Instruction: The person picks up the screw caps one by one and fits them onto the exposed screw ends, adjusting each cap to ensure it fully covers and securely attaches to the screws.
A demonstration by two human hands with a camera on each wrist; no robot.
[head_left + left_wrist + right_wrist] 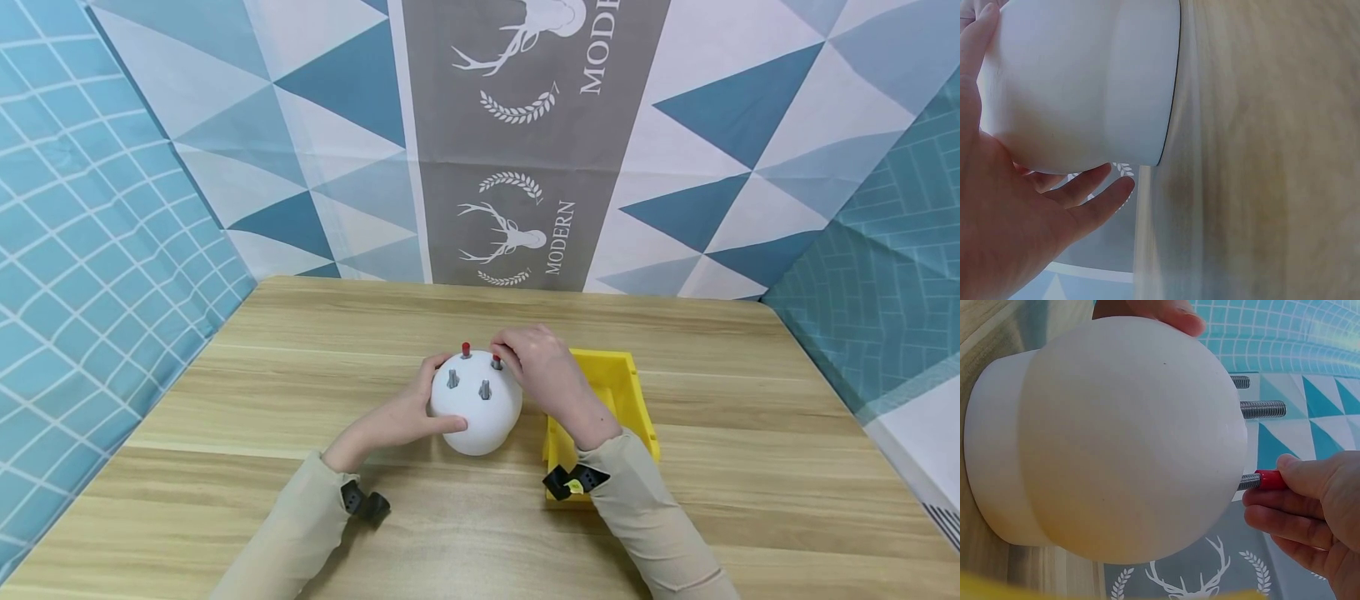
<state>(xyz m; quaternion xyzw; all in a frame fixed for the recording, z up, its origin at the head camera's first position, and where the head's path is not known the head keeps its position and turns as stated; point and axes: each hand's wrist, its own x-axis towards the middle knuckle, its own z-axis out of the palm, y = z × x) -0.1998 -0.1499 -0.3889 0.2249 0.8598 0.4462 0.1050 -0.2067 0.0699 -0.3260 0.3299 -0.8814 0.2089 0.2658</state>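
Observation:
A white ball-shaped body (pixel 480 429) with a flat-bottomed base stands on the wooden table, threaded metal studs rising from its top. My left hand (pixel 405 414) grips its left side, thumb across the front and fingers round the back. With thumb and index finger, my right hand (pixel 546 371) pinches a red cap (pixel 1270 480) on the far right stud (pixel 1249 482). Another red cap (pixel 466 346) sits on the far left stud. The two nearer studs, one on the left (pixel 453 379) and one on the right (pixel 485 390), show bare thread.
Right of the white body is a yellow bin (pixel 636 392), partly under my right forearm. The wooden table (pixel 315 333) reaches back to a patterned cloth wall (pixel 517 150). Both wrists wear black cameras.

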